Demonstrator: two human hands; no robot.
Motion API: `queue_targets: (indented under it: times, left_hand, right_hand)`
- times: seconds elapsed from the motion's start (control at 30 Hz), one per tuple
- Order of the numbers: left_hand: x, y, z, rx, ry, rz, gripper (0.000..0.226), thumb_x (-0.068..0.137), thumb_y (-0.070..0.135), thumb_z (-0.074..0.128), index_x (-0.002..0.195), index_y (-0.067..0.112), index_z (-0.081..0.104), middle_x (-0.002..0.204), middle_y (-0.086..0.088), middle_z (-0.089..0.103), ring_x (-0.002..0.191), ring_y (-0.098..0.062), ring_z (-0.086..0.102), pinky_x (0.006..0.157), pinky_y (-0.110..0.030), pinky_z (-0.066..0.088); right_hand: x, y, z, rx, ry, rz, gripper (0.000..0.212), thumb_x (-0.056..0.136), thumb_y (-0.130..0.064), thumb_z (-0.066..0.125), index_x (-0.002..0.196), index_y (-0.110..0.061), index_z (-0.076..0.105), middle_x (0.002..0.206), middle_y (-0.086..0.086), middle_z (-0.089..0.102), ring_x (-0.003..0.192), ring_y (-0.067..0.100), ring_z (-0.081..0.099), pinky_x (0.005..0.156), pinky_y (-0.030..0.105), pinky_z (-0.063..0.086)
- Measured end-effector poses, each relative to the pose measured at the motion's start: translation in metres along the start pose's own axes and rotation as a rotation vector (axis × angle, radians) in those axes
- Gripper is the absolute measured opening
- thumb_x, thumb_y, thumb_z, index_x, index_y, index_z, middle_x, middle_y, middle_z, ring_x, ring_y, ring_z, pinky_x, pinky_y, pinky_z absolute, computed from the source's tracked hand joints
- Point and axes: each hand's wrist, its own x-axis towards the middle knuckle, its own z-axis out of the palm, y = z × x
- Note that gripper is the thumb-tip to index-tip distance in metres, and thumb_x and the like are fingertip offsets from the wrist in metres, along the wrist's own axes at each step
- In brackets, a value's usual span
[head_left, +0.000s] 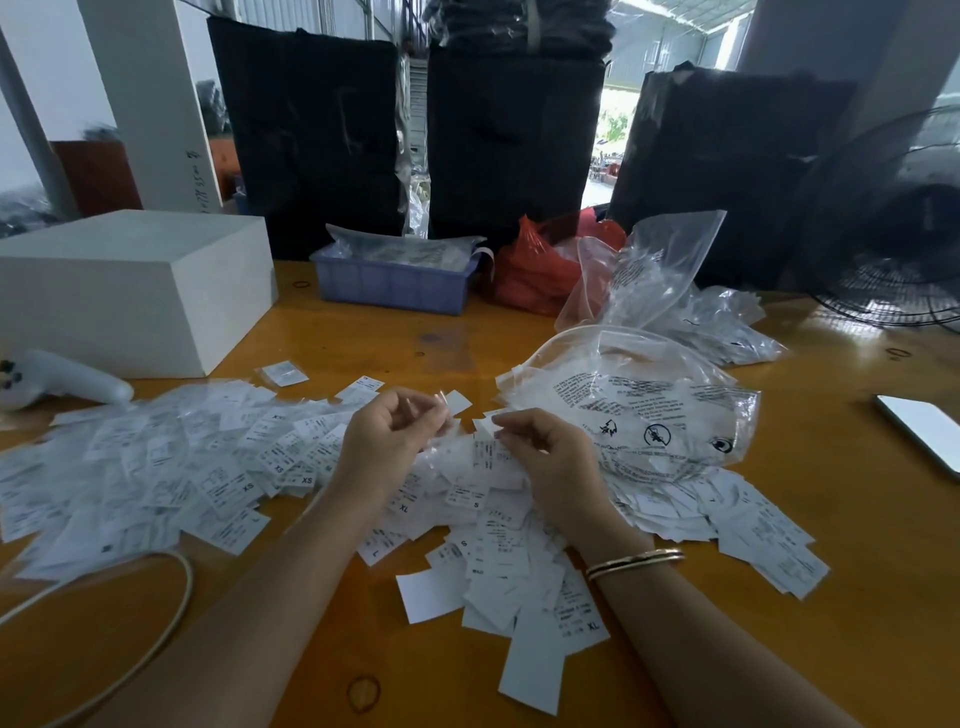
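Many white paper size labels (171, 467) lie scattered over the orange wooden table (405, 348), marked XS, S, L and XL. My left hand (387, 439) pinches a small clear plastic sleeve (441, 402) with its fingers curled. My right hand (545, 452) holds a white label (488, 454) just to the right of it, fingers curled; a gold bangle (636, 563) circles that wrist. The two hands nearly touch above the middle of the pile. A large clear printed plastic bag (639, 405) lies right of my hands.
A white box (130, 291) stands at the back left, with a white controller (57, 384) beside it. A blue basket (389, 283), a red bag (535, 270) and more clear bags (717, 322) sit at the back. A phone (924, 426), a fan (893, 280), a cable (171, 613) and a rubber band (363, 693) are around.
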Motion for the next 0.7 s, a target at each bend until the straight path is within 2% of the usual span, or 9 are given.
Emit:
queue_targets:
  times: [0.07, 0.2, 0.27, 0.37, 0.43, 0.6, 0.7]
  left_hand:
    - [-0.002, -0.001, 0.000, 0.135, -0.004, 0.094, 0.006, 0.084, 0.027, 0.069, 0.082, 0.024, 0.064, 0.074, 0.003, 0.069, 0.073, -0.007, 0.066, 0.062, -0.018, 0.052]
    - [-0.007, -0.003, 0.001, 0.385, -0.073, 0.345, 0.008, 0.082, 0.025, 0.072, 0.082, 0.022, 0.064, 0.070, 0.011, 0.062, 0.071, -0.004, 0.058, 0.060, -0.014, 0.049]
    - [-0.009, -0.002, 0.002, 0.451, -0.106, 0.406, 0.009, 0.082, 0.026, 0.072, 0.084, 0.023, 0.064, 0.069, 0.016, 0.059, 0.070, -0.003, 0.058, 0.060, -0.011, 0.047]
    - [-0.009, -0.001, 0.003, 0.512, -0.144, 0.433, 0.011, 0.083, 0.028, 0.072, 0.085, 0.027, 0.061, 0.072, 0.018, 0.057, 0.071, -0.002, 0.057, 0.064, -0.019, 0.049]
    - [-0.010, 0.001, 0.005, 0.541, -0.148, 0.423, 0.014, 0.082, 0.028, 0.072, 0.085, 0.031, 0.059, 0.073, 0.022, 0.055, 0.072, 0.001, 0.055, 0.065, -0.019, 0.047]
    - [-0.012, 0.002, 0.006, 0.545, -0.157, 0.412, 0.017, 0.081, 0.028, 0.073, 0.084, 0.033, 0.057, 0.072, 0.024, 0.053, 0.071, 0.003, 0.053, 0.064, -0.016, 0.045]
    - [-0.012, 0.003, 0.005, 0.545, -0.158, 0.449, 0.024, 0.080, 0.027, 0.074, 0.080, 0.034, 0.051, 0.070, 0.025, 0.051, 0.069, 0.004, 0.052, 0.062, -0.014, 0.042]
  right_hand:
    - [0.000, 0.000, -0.001, 0.028, 0.049, 0.007, 0.030, 0.090, -0.009, 0.060, 0.089, -0.038, 0.064, 0.084, -0.010, 0.068, 0.072, 0.016, 0.060, 0.065, 0.025, 0.050]
    - [0.001, -0.001, -0.003, 0.136, 0.147, 0.004, 0.038, 0.090, -0.002, 0.056, 0.093, -0.039, 0.062, 0.085, -0.012, 0.063, 0.061, 0.003, 0.050, 0.055, 0.014, 0.044]
    - [0.000, -0.004, -0.004, 0.200, 0.169, -0.003, 0.042, 0.089, 0.002, 0.054, 0.096, -0.039, 0.061, 0.086, -0.012, 0.059, 0.065, 0.002, 0.049, 0.059, 0.014, 0.045]
    - [-0.001, -0.012, -0.004, 0.244, 0.186, -0.064, 0.048, 0.088, 0.006, 0.054, 0.103, -0.039, 0.060, 0.098, -0.013, 0.061, 0.085, 0.002, 0.060, 0.075, 0.019, 0.050]
    - [-0.003, -0.017, -0.004, 0.292, 0.176, -0.101, 0.050, 0.087, 0.007, 0.055, 0.106, -0.040, 0.060, 0.103, -0.012, 0.064, 0.094, 0.005, 0.064, 0.078, 0.020, 0.053]
    - [-0.009, -0.022, -0.002, 0.225, 0.104, -0.170, 0.050, 0.086, 0.009, 0.056, 0.104, -0.038, 0.059, 0.091, -0.006, 0.064, 0.087, 0.012, 0.064, 0.077, 0.028, 0.055]
    - [-0.011, -0.023, -0.001, 0.114, 0.058, -0.207, 0.052, 0.086, 0.007, 0.058, 0.103, -0.041, 0.057, 0.085, -0.018, 0.063, 0.076, 0.000, 0.058, 0.068, 0.016, 0.046]
